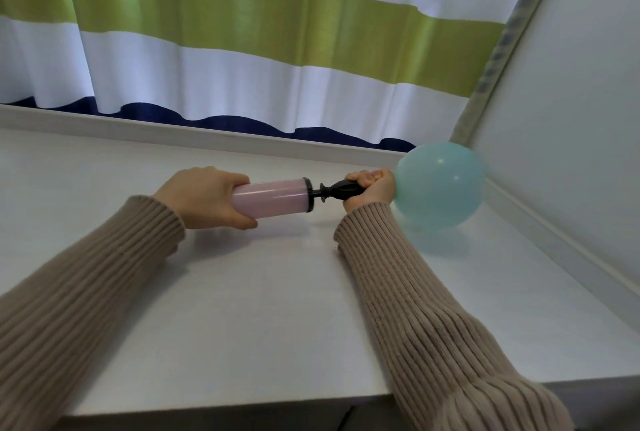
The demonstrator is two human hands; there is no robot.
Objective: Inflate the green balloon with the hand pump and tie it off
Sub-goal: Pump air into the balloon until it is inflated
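A pale green balloon (440, 185), partly inflated and round, sits at the right end of the hand pump, just above the white table (263, 309). The pump (273, 198) lies level, with a pink barrel on the left and a black nozzle end on the right. My left hand (204, 197) grips the pink barrel. My right hand (372, 188) is curled round the black end where the balloon's neck joins it; the neck itself is hidden by my fingers.
A green, white and navy striped curtain (277, 50) hangs behind the table's raised back ledge. A white wall panel (571, 119) closes off the right side, close to the balloon. The table's front edge runs below my forearms.
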